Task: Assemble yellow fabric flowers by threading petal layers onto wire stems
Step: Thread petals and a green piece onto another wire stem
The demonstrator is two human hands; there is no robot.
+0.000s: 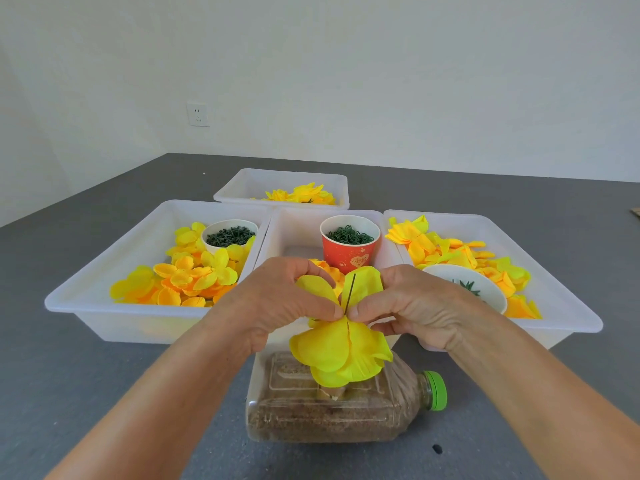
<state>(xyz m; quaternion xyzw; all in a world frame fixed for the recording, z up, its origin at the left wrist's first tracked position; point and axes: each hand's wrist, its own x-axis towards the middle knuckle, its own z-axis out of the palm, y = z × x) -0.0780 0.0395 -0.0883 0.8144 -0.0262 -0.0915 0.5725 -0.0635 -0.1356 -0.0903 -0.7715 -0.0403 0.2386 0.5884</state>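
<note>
Yellow flower [341, 351] on wire stem [349, 294], both hands' fingers [334, 310] pinching it

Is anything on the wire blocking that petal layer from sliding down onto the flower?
Nothing visible: both hands, left hand and right hand, pinch the yellow fabric petal layer on the thin dark wire stem, directly above the stacked yellow petals.
</note>
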